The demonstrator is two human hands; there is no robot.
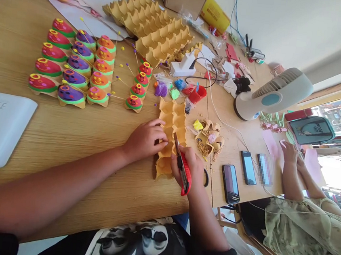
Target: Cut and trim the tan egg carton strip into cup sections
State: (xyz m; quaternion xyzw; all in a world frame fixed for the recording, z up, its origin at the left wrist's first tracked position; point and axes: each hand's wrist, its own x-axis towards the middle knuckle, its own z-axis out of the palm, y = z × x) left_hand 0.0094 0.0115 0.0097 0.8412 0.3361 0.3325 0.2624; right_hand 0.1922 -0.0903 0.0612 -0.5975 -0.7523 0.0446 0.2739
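Note:
A yellow egg-carton strip (167, 121), two rows of cups wide, lies on the wooden table in front of me. My left hand (146, 140) grips its left edge with bent fingers. Closed around a red utility knife (186, 177), my right hand (195, 166) rests over the strip's right side. The knife's blade points away from me, along the cups; whether it has cut into the carton I cannot tell. Just right of the strip sits a small carton scrap (210, 138) with crumbs and bits of yellow and pink clay. Partly hidden by my right wrist is a black loop (206, 177), perhaps a scissor handle.
Rows of painted carton caterpillars (75, 75) stand at left, beside a white power bank (1, 130). Large egg trays (164, 39) lie behind. A white fan (271, 93), red cup (197, 94) and phones (230, 184) are to the right. Another person's hands (291, 154) work at far right.

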